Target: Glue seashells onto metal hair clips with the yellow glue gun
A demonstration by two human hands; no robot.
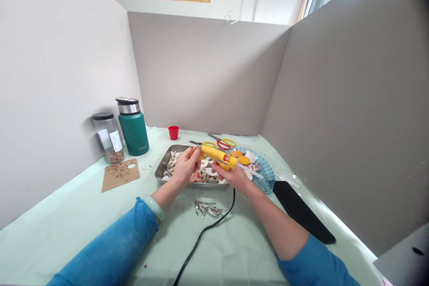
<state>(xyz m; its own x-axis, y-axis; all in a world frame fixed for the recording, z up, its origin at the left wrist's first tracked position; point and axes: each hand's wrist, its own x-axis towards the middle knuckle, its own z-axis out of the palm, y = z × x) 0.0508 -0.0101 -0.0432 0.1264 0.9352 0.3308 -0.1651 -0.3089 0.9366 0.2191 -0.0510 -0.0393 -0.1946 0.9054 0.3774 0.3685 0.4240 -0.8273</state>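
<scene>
My right hand (236, 177) is wrapped round the handle of a yellow hot glue gun (217, 156), its nozzle pointing left. A whitish glue stick (252, 170) sticks out of its back end, and a black cord (203, 232) trails down from it. Pinched in my left hand (185, 167) is a small orange piece (201, 155), close to the nozzle; its shape is mostly hidden by the fingers. Both hands are above a metal tray (159, 170) full of shells and small stones. Several silver metal clips (208, 209) lie in front of the tray.
A blue scalloped plate (268, 178) with orange and white pieces stands right of the tray, near a black flat object (303, 212). Behind lie scissors (226, 144) and a red cup (173, 132). At left are a green bottle (133, 134), a jar (109, 138) and brown card (120, 175).
</scene>
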